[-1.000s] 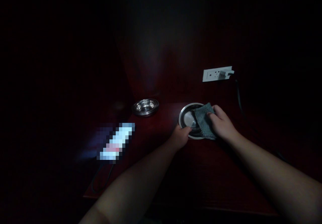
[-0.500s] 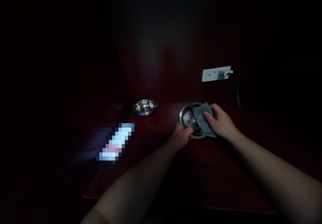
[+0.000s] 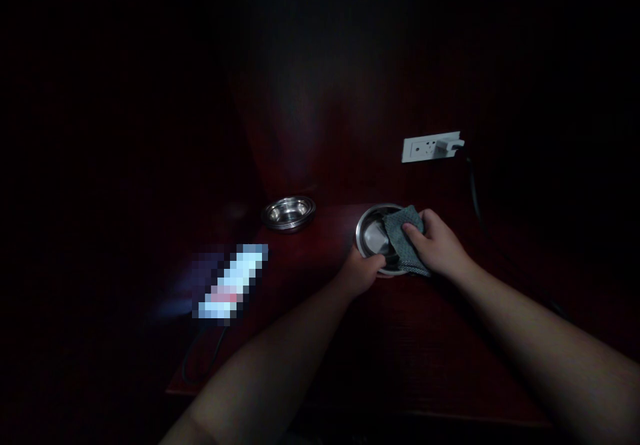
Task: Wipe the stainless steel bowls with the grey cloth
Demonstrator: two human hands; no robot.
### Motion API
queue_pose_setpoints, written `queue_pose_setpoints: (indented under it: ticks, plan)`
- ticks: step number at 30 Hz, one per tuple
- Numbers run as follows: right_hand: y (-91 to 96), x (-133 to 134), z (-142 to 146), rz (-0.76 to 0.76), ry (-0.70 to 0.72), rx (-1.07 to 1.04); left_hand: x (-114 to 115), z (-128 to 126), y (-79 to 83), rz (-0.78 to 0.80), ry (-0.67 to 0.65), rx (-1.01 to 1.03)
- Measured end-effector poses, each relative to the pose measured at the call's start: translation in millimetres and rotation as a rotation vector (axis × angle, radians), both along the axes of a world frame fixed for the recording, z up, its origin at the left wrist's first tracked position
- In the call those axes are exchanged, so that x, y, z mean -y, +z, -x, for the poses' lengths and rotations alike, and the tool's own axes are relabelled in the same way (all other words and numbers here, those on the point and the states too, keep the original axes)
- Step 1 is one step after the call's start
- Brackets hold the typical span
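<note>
A shiny metal bowl is tilted toward me above the dark red table. My left hand grips its lower left rim, with the thumb over the edge and the other fingers hidden beneath. On the bowl's right side, my right hand is closed on a grey-green cloth, thumb on top. The cloth covers the right part of the rim and reaches into the bowl. Whether the fingers behind the cloth also hold the rim is hidden.
Stacked metal bowls stand at the back left of the table. A lit phone, its screen blurred, lies at the left with a cable. On the back wall is a socket with a plugged-in adapter and hanging cord. The surroundings are very dark.
Almost nothing differs. My right hand and the cloth have shifted very slightly at the bowl's right rim, while my left hand keeps its grip.
</note>
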State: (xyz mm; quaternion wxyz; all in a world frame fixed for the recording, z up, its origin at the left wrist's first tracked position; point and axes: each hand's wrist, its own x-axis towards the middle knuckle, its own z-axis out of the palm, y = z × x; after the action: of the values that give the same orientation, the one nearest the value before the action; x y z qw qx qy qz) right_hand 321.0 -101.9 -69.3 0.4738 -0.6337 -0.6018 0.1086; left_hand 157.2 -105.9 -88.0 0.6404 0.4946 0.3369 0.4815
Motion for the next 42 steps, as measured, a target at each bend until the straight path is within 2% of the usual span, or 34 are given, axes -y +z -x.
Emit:
queue_pose_setpoints:
  ticks: [2,9,20,33,42]
  plan:
    - [-0.1,0,0,-0.004,0.005,0.0,1,0,1.4,0.084,-0.026,-0.018]
    - [-3.0,-2,-2,-0.037,0.023,0.017,-2,0,-2.3,0.146,-0.009,-0.032]
    - [-6.9,-4,-1,-0.007,0.02,-0.082,-2,1,-6.4,-0.006,0.031,0.012]
    - [0.0,2,1,-0.07,-0.007,0.074,-7,0,-6.4,0.144,0.018,-0.015]
    - [2.5,1,0,-0.04,-0.002,0.055,-2,2,-0.7,0.133,-0.01,-0.019]
